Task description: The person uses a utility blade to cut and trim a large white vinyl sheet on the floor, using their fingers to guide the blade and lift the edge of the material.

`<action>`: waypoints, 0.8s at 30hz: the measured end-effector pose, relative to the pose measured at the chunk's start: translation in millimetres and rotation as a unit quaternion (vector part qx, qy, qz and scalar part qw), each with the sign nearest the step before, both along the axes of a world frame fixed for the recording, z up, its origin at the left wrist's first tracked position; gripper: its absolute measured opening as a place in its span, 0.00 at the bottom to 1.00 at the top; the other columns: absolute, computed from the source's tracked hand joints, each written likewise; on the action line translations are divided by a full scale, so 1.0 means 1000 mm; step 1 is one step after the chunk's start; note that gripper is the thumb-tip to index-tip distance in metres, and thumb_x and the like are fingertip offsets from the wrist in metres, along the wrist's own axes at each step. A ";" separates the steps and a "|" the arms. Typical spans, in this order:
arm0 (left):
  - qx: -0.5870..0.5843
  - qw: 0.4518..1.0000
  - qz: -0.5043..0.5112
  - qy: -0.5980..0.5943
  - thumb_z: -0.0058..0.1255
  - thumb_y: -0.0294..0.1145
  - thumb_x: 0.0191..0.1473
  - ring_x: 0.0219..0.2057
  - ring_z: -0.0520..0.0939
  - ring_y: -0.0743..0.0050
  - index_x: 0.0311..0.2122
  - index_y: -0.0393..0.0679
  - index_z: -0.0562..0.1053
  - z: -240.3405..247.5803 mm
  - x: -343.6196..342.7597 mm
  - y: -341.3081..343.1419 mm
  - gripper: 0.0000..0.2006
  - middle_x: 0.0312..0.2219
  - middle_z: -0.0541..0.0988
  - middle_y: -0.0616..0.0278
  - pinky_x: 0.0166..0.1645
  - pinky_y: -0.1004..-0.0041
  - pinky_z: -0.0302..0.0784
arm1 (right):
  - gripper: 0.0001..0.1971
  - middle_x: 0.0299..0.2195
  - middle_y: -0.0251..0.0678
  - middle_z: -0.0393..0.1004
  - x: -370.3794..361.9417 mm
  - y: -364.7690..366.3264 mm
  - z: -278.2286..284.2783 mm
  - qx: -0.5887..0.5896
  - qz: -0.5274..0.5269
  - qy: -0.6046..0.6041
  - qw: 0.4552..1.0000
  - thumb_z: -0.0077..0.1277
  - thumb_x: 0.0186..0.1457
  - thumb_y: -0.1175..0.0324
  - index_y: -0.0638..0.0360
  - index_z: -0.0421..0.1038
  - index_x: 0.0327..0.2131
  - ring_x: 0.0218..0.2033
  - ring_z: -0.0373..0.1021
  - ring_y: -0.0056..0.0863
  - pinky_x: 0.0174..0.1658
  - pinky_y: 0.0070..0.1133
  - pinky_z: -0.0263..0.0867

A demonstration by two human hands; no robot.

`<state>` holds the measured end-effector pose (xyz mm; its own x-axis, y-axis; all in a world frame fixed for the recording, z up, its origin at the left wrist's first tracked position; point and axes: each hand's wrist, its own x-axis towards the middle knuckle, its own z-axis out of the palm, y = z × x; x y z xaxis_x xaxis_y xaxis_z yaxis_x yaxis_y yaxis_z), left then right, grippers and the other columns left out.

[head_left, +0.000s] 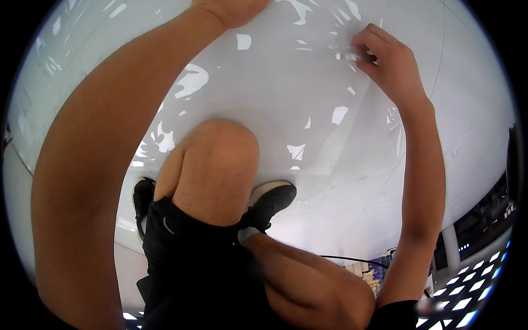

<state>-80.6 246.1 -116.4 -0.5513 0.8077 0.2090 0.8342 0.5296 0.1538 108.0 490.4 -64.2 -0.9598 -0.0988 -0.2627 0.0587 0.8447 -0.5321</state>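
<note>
My left arm reaches up to the top edge, where my left hand [234, 10] is cut off by the frame. Its fingers are out of sight, so whether it is closed does not show. At the upper right, my right hand [389, 59] is closed, with thumb and fingers pinching a small shiny, pale thing [346, 56] shaped like a short band. Its exact kind is not clear. Beneath both hands spreads a glossy, pale grey-white sheet [275, 88] with light glinting off its creases.
My bent knee [220, 165] and a black shoe [272, 201] are close below the work area. A thin black cable [352, 258] runs behind my leg. At the lower right are a dark lattice panel [467, 286] and some colourful printed material [374, 273].
</note>
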 end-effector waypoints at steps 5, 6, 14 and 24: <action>0.012 1.000 -0.006 -0.021 0.46 0.36 0.63 0.71 0.59 0.46 0.66 0.38 0.63 -0.008 0.003 0.006 0.28 0.67 0.61 0.44 0.74 0.42 0.49 | 0.06 0.31 0.31 0.71 -0.011 0.005 0.009 -0.040 -0.028 -0.102 0.994 0.52 0.51 0.75 0.61 0.74 0.35 0.31 0.70 0.30 0.37 0.27 0.67; 0.013 1.000 -0.003 -0.017 0.46 0.36 0.63 0.71 0.59 0.46 0.66 0.38 0.63 -0.005 0.002 0.002 0.28 0.67 0.61 0.44 0.74 0.42 0.50 | 0.06 0.31 0.31 0.71 -0.014 0.004 0.010 -0.059 -0.032 -0.120 0.991 0.51 0.52 0.74 0.62 0.73 0.35 0.32 0.69 0.30 0.37 0.27 0.67; 0.013 1.000 0.000 -0.022 0.45 0.38 0.64 0.72 0.58 0.47 0.66 0.38 0.63 -0.009 0.005 -0.002 0.28 0.68 0.60 0.45 0.74 0.41 0.48 | 0.05 0.34 0.27 0.68 0.002 -0.005 0.002 -0.119 -0.080 -0.048 0.989 0.54 0.50 0.75 0.57 0.68 0.31 0.34 0.69 0.27 0.36 0.26 0.66; -0.023 1.000 0.008 -0.005 0.44 0.37 0.64 0.72 0.56 0.48 0.68 0.39 0.61 -0.006 0.008 0.002 0.29 0.69 0.59 0.46 0.75 0.45 0.47 | 0.13 0.30 0.25 0.69 0.021 -0.018 0.005 0.013 0.006 0.073 0.997 0.64 0.48 0.76 0.53 0.68 0.32 0.28 0.68 0.23 0.29 0.24 0.65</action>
